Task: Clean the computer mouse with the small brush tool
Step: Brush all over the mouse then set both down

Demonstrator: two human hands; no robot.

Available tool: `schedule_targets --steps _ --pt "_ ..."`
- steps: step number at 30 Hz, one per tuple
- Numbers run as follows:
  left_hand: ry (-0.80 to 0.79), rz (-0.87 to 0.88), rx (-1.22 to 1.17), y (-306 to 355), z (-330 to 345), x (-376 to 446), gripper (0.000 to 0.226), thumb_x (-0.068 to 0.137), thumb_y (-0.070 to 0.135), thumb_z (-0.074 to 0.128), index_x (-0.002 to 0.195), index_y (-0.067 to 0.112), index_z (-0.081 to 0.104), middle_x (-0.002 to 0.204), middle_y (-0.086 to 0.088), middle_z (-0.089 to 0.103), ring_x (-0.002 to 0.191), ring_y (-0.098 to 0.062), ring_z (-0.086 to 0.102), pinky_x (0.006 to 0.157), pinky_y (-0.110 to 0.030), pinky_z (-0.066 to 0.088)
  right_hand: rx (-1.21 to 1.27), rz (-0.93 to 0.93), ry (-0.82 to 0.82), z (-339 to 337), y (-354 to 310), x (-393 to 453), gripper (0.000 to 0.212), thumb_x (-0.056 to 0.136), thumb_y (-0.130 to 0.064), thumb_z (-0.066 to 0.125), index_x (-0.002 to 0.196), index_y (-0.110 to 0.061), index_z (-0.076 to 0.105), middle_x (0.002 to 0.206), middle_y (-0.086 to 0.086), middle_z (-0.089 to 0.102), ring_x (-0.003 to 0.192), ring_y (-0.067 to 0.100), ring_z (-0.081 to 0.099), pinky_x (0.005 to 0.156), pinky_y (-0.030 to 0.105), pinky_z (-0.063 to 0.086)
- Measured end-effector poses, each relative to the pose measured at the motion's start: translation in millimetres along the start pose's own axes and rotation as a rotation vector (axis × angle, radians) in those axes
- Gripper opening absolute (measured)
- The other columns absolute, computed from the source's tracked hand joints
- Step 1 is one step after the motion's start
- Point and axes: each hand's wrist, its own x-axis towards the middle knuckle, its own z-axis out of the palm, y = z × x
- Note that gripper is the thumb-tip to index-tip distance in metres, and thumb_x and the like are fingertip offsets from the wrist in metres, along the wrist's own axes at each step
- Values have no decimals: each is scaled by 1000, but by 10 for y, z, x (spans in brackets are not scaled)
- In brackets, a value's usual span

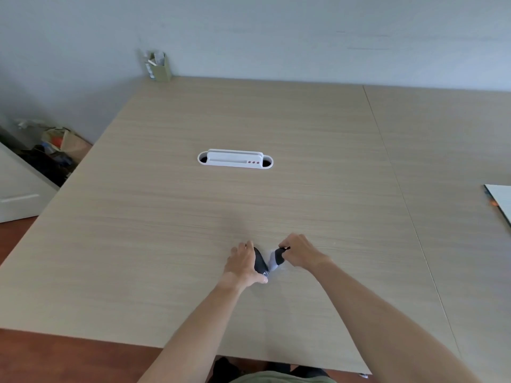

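A dark computer mouse (260, 261) lies on the light wooden table (166, 217) near its front middle. My left hand (243, 264) grips it from the left side, thumb at its near end. My right hand (300, 251) pinches a small brush tool (276, 259) with a dark grip and pale bristles. The bristles point down and left, right beside the mouse's right flank and close to its near end. Much of the mouse is hidden behind my left palm.
A white cable grommet cover (235, 159) sits in the table's middle. A green pen holder (159, 66) stands at the far left corner by the wall. A white sheet (500, 201) lies at the right edge. Bags (55, 150) clutter the floor on the left.
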Motion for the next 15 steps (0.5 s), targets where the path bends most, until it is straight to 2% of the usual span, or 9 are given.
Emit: schedule_targets --steps 3,5,8,12,14,15 --pt "-14 19 -62 -35 -19 -9 93 56 30 89 130 8 37 125 -7 48 118 -28 45 92 -38 49 127 -14 10 19 -123 27 9 73 6 46 66 4 52 67 8 40 64 21 31 57 32 24" --pt "-48 11 -130 -62 -50 -4 97 54 24 92 131 8 36 126 -8 49 120 -27 46 93 -40 51 154 -38 -36 110 -199 20 14 77 3 49 79 7 62 69 7 46 63 20 36 55 30 28" --pt "-97 6 -152 -98 -100 11 102 51 20 93 133 10 32 126 -10 49 114 -28 53 90 -42 55 69 -69 -73 194 -185 -8 12 75 10 42 69 5 52 70 10 43 66 21 35 59 34 28" --pt "-145 25 -146 -135 -123 -9 126 57 15 92 153 20 10 139 -7 42 126 -27 49 96 -43 53 -53 -22 -24 95 -44 12 32 72 14 38 54 -12 34 70 11 38 67 23 33 55 33 25" --pt "-161 35 -170 -139 -137 -18 128 58 12 91 154 23 7 142 -6 41 127 -27 49 98 -44 52 5 -7 -1 43 -46 34 24 73 13 43 57 -6 46 71 17 45 65 29 37 56 36 29" --pt "-166 38 -187 -137 -143 -19 127 58 9 90 154 24 8 143 -5 41 127 -27 50 98 -44 52 56 -12 12 36 -79 49 16 74 11 46 65 2 57 75 24 53 66 36 43 57 40 34"
